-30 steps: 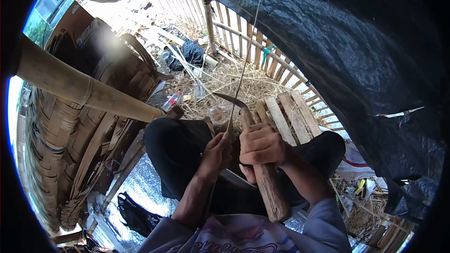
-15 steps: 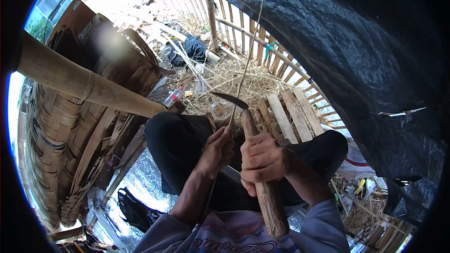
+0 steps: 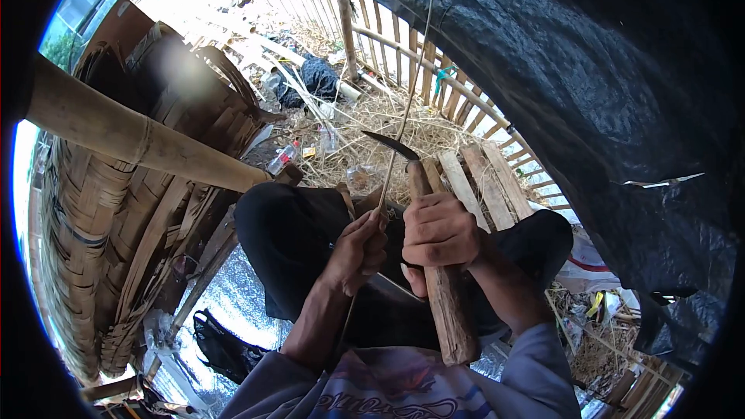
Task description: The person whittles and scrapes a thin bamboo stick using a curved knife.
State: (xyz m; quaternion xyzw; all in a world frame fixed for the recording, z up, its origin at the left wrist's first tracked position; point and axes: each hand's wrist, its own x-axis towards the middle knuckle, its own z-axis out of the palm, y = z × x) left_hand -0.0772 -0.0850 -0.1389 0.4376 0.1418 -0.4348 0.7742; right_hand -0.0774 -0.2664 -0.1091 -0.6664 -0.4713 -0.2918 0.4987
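My left hand [image 3: 359,252] is closed round a long thin strip [image 3: 407,101], which rises from the fingers and bends slightly toward the fence. My right hand [image 3: 440,237] grips the thick wooden handle [image 3: 452,314] of a knife, whose lower end points at my shirt. Its dark curved blade [image 3: 390,142] points left from the top of the handle and lies at or just beside the strip; whether they touch I cannot tell. Both hands are side by side over my crossed legs.
A bamboo pole [image 3: 147,143] and woven bamboo baskets [image 3: 93,248] stand at the left. Black plastic sheeting [image 3: 574,93] hangs at the right. Ahead are wooden slats [image 3: 485,178], straw, a plastic bottle [image 3: 284,157] and a bamboo fence [image 3: 419,54]. A black bag [image 3: 221,345] lies lower left.
Over the last half second my right hand and the knife have moved up, away from my body, and the blade has shifted slightly right and up. The strip's tip has dropped a little.
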